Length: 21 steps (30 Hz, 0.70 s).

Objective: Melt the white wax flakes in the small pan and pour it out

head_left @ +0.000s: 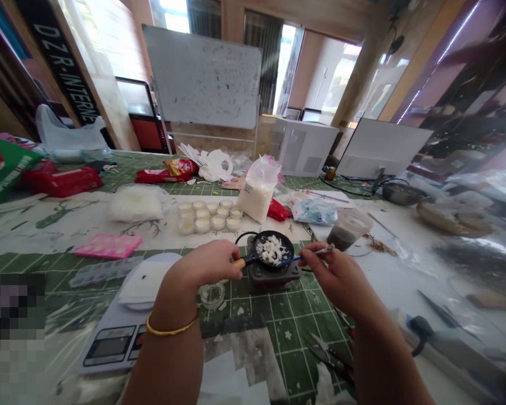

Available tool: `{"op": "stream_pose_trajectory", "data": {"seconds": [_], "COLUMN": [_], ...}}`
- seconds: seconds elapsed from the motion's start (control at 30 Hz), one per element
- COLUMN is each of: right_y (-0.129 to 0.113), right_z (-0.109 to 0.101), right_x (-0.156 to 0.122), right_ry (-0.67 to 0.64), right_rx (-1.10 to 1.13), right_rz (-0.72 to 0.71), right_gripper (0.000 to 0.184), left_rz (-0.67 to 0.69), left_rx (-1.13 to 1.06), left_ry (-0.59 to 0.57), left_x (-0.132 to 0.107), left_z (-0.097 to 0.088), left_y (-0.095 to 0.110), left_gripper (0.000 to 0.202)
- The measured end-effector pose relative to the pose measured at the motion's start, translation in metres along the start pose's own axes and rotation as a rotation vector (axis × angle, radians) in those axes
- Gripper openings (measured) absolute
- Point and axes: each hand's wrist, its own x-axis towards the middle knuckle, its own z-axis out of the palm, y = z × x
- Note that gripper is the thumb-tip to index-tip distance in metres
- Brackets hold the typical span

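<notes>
Gripping the pan handle (245, 260), the left hand (213, 263) steadies the small black pan (274, 249); at three o'clock, the right hand (335, 270) pinches a blue stick (297, 259) touching white flakes (272, 250).

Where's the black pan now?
Head view, centre: the black pan sits on a burner, handle in the left hand, blue stick from the right hand in it.

Mat (278, 329) clear on my side of the burner (274, 275); glass dish (212, 293) left, cup (348, 229) right, scissors (333, 357) nearer me.
</notes>
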Motion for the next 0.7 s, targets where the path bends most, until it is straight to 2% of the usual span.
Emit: {"op": "stream_pose_trajectory", "data": {"seconds": [0.1, 0.23, 0.4, 0.53, 0.7], "right_y": [0.002, 0.004, 0.005, 0.006, 0.012], "right_z": [0.003, 0.011, 0.015, 0.016, 0.018], "right_x": [0.003, 0.007, 0.010, 0.010, 0.014], "right_ry": [-0.015, 0.124, 0.057, 0.154, 0.025], "right_rx": [0.005, 0.007, 0.005, 0.012, -0.018], "right_rz": [-0.009, 0.017, -0.047, -0.027, -0.051], "right_gripper": [0.029, 0.026, 0.024, 0.026, 0.026], "left_rz": [-0.011, -0.010, -0.022, -0.025, -0.020], "left_rx": [0.010, 0.011, 0.024, 0.007, -0.068], "left_ry": [-0.007, -0.011, 0.000, -0.004, 0.006], "left_x": [0.003, 0.004, 0.000, -0.001, -0.002], "left_z": [0.000, 0.000, -0.001, -0.002, -0.002], "left_y": [-0.003, -0.004, -0.003, -0.002, -0.007], "left_gripper": [0.028, 0.028, 0.027, 0.026, 0.027]}}
